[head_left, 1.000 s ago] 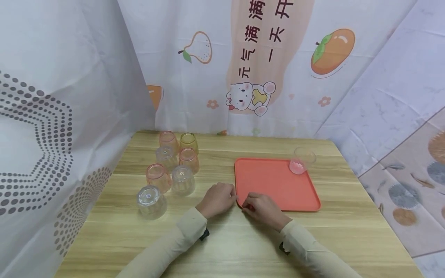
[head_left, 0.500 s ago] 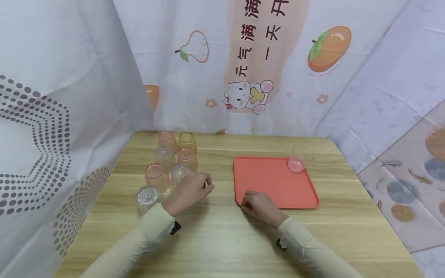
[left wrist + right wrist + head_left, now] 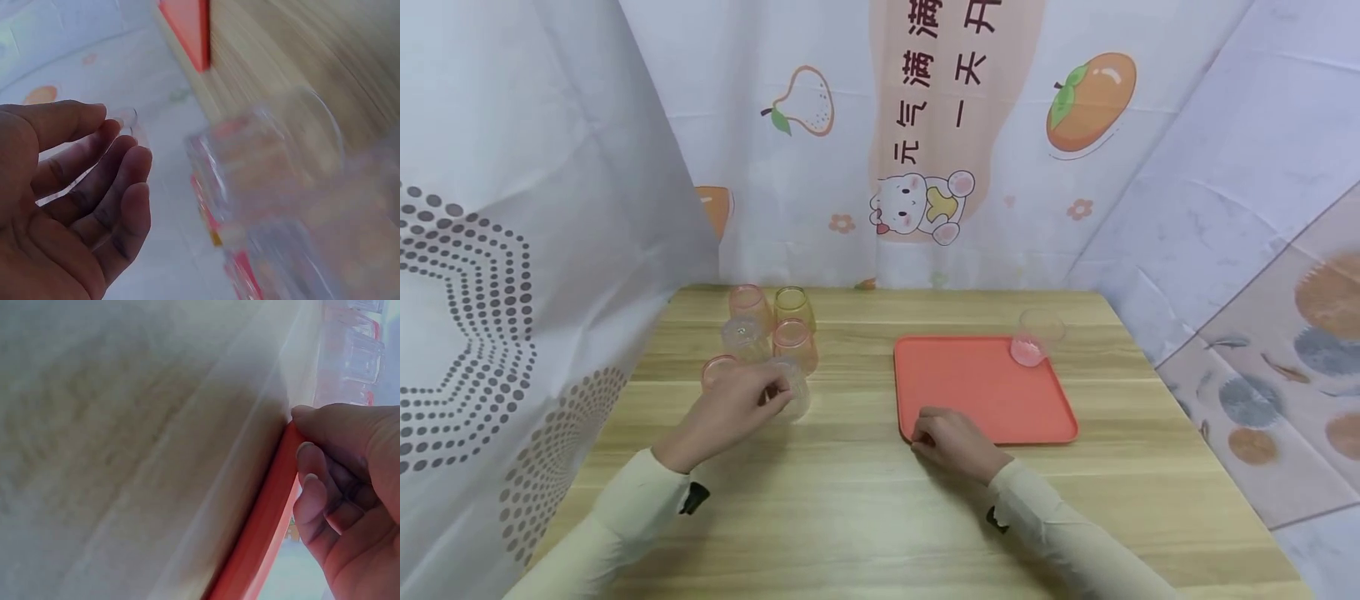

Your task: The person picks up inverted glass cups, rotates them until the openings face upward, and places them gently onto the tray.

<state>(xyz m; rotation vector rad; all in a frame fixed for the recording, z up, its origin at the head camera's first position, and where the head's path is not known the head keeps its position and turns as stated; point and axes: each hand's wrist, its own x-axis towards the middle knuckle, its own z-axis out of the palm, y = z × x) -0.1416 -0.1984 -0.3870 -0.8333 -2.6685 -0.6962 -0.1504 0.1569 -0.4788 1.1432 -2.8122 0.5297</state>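
Note:
My left hand (image 3: 722, 412) hovers over the near glasses on the left side of the table, its fingers loosely curved with nothing between them. Beneath and beside it stands a clear glass (image 3: 797, 402), upside down; a pink glass (image 3: 713, 365) is mostly hidden behind the hand. In the left wrist view, clear glasses (image 3: 250, 169) lie just beyond the fingertips. My right hand (image 3: 957, 446) pinches the near-left corner of the red tray (image 3: 977, 387), thumb at the outer rim. On the tray's far-right corner stands a clear glass with a pink base (image 3: 1027, 351).
Farther back on the left stand two more pink glasses, one at the rear (image 3: 749, 304) and one nearer (image 3: 795, 346), beside a yellow glass (image 3: 794, 307) and a clear glass (image 3: 745, 336). Printed curtains (image 3: 790, 208) enclose the wooden table (image 3: 850, 508).
My left hand has left the tray's corner and moved left to the glasses. The right hand stays at the tray corner. The head view has shifted slightly.

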